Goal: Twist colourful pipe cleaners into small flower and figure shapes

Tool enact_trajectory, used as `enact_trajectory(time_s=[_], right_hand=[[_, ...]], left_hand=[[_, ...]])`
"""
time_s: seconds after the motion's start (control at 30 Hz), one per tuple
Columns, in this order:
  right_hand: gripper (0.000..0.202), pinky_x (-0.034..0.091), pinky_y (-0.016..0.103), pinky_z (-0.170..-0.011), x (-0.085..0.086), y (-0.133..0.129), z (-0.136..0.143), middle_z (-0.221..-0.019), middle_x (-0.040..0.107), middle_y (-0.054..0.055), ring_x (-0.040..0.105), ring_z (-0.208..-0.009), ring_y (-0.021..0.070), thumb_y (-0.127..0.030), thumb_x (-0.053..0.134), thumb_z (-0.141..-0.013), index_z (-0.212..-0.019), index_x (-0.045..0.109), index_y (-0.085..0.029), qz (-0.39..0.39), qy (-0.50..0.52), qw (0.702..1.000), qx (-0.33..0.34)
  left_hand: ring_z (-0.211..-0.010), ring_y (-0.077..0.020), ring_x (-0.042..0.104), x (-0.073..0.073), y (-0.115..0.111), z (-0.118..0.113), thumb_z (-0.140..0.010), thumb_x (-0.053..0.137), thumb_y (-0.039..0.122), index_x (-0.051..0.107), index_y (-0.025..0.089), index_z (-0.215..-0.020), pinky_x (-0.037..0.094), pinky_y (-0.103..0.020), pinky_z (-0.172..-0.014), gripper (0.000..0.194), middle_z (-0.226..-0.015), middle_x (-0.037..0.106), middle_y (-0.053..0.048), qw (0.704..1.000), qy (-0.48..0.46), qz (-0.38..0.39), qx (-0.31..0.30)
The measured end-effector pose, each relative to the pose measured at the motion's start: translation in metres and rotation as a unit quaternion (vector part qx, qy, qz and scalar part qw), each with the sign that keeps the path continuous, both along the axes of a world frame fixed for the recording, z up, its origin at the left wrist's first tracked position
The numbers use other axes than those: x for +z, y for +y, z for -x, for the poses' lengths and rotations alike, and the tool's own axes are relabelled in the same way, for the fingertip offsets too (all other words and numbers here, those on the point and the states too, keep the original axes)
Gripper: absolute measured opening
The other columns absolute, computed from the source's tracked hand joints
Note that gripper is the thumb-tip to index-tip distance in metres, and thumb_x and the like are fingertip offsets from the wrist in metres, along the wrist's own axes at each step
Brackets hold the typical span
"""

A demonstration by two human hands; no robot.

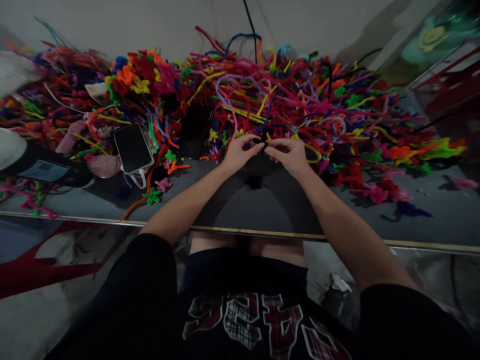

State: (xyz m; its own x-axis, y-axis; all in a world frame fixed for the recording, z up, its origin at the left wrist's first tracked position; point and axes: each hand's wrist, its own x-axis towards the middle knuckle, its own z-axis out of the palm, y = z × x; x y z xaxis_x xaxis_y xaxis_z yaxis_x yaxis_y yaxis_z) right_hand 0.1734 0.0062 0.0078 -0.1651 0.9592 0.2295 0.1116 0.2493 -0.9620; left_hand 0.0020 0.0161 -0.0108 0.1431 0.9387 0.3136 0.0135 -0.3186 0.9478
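Observation:
My left hand (242, 152) and my right hand (288, 154) meet above the front of the dark table, with fingertips pinched close together. Between them is a small black piece (263, 144) that looks like pipe cleaner; its shape is mostly hidden by the fingers. A short yellow tip (268, 136) shows beside my right fingers, and I cannot tell whether it is held. Below my hands a dark patch (255, 182) lies on the tabletop, too dim to make out. Just behind my right hand, scissors with yellow handles (314, 154) rest against the heap.
Coloured pipe cleaners (296, 95) are heaped along the wall. To the left are a phone (134, 147) with a white cable, a pink hairbrush (104, 165) and a dark bottle-like object (48, 162). Pink flower shapes (375, 192) lie at right. The table edge (258, 232) runs before my lap.

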Motion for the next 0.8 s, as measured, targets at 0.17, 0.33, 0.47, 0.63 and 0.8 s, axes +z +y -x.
enact_trajectory(time_s=[0.17, 0.33, 0.47, 0.63, 0.8], right_hand=[[0.033, 0.045, 0.025, -0.042, -0.0025, 0.0017, -0.0002, -0.06, 0.066, 0.0, 0.054, -0.046, 0.0106, -0.046, 0.079, -0.062, -0.081, 0.073, -0.02, -0.005, -0.005, 1.0, 0.006], [0.028, 0.051, 0.028, -0.05, -0.0042, 0.0008, -0.0009, -0.065, 0.069, 0.002, 0.059, -0.052, 0.0127, -0.044, 0.079, -0.062, -0.077, 0.073, -0.021, -0.035, -0.02, 0.999, 0.006], [0.025, 0.053, 0.032, -0.059, -0.0034, -0.0015, -0.0013, -0.07, 0.071, 0.003, 0.062, -0.06, 0.0158, -0.042, 0.078, -0.063, -0.074, 0.072, -0.02, -0.052, -0.037, 0.998, 0.005], [0.024, 0.049, 0.032, -0.059, -0.0028, -0.0016, 0.0009, -0.069, 0.068, 0.002, 0.058, -0.058, 0.0143, -0.04, 0.077, -0.064, -0.076, 0.071, -0.02, -0.049, -0.044, 0.998, -0.007], [0.031, 0.041, 0.026, -0.046, 0.0001, 0.0047, 0.0002, -0.062, 0.063, 0.0, 0.052, -0.049, 0.0105, -0.049, 0.073, -0.067, -0.073, 0.069, -0.019, -0.003, -0.006, 1.0, -0.004]], left_hand=[[-0.053, -0.0075, 0.053, -0.0051, 0.0028, 0.0006, -0.073, 0.073, 0.04, 0.065, 0.018, -0.088, 0.04, -0.02, -0.052, 0.027, -0.062, 0.06, 0.003, 1.0, 0.004, -0.02, 0.012], [-0.056, -0.0087, 0.053, -0.0022, -0.0009, 0.0012, -0.072, 0.074, 0.037, 0.066, 0.017, -0.081, 0.04, -0.022, -0.054, 0.024, -0.065, 0.061, 0.001, 0.999, 0.015, -0.021, 0.026], [-0.06, -0.0092, 0.054, 0.0006, -0.0055, 0.0, -0.071, 0.073, 0.035, 0.065, 0.016, -0.077, 0.043, -0.023, -0.058, 0.022, -0.067, 0.062, 0.0, 0.999, 0.016, -0.036, 0.032], [-0.066, -0.0111, 0.057, 0.0027, -0.0038, -0.001, -0.072, 0.071, 0.032, 0.065, 0.017, -0.079, 0.046, -0.026, -0.064, 0.017, -0.071, 0.064, -0.001, 0.999, 0.016, -0.023, 0.033], [-0.07, -0.0121, 0.062, 0.0021, 0.0023, -0.0006, -0.077, 0.067, 0.03, 0.065, 0.02, -0.091, 0.048, -0.024, -0.062, 0.017, -0.082, 0.066, -0.002, 1.0, 0.007, 0.006, 0.005]])
